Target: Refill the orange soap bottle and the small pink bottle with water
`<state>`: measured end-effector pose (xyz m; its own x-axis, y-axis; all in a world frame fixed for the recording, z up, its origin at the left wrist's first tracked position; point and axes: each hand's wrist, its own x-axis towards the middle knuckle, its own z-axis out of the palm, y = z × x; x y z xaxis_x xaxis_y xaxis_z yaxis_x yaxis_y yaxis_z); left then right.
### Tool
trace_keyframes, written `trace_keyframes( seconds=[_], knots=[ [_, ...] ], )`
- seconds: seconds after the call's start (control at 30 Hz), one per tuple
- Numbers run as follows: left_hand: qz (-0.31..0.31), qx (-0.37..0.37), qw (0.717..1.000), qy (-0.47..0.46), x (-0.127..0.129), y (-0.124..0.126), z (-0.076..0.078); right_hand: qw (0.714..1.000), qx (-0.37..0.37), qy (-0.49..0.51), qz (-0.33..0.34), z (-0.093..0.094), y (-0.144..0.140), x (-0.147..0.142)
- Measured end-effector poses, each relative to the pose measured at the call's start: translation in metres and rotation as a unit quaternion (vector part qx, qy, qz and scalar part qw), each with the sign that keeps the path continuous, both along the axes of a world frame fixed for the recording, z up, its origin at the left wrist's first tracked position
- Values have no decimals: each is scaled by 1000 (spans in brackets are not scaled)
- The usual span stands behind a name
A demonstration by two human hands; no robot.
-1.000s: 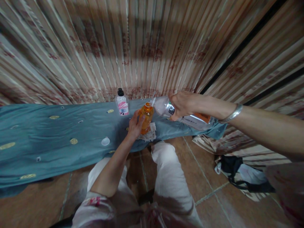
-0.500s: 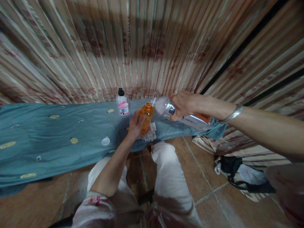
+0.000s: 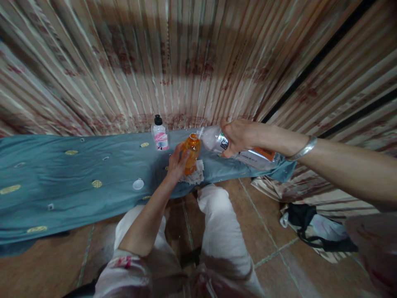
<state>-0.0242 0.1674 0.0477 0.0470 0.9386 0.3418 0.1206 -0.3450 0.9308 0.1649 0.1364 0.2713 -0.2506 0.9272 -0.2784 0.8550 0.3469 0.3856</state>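
My left hand (image 3: 175, 164) grips a small orange bottle (image 3: 191, 152) that stands upright on a crumpled white cloth (image 3: 196, 176) on the teal-covered table (image 3: 77, 169). In my right hand (image 3: 240, 136) a large clear plastic bottle (image 3: 229, 145) with a white and orange label is tipped almost flat, its open mouth right at the orange bottle's top. A silver bangle (image 3: 302, 151) circles my right wrist.
A small clear bottle with a black cap and pink label (image 3: 159, 134) stands at the table's back edge. A white bottle cap (image 3: 138, 184) lies near the front edge. Striped curtains hang behind. A black bag (image 3: 313, 229) lies on the tiled floor at right.
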Motion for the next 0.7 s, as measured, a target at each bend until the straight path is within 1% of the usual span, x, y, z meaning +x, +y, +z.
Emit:
trace_keyframes(
  seconds=[0.13, 0.37, 0.7],
  knots=[
    [-2, 0, 1000, 1, 0, 0, 1, 1000, -1, 8, -10, 0, 0, 0],
    [1, -8, 1000, 7, 0, 0, 3, 1000, 0, -11, 8, -1, 1, 1],
    [-2, -6, 1000, 6, -1, -2, 4, 1000, -12, -8, 0, 3, -1, -2]
  ],
)
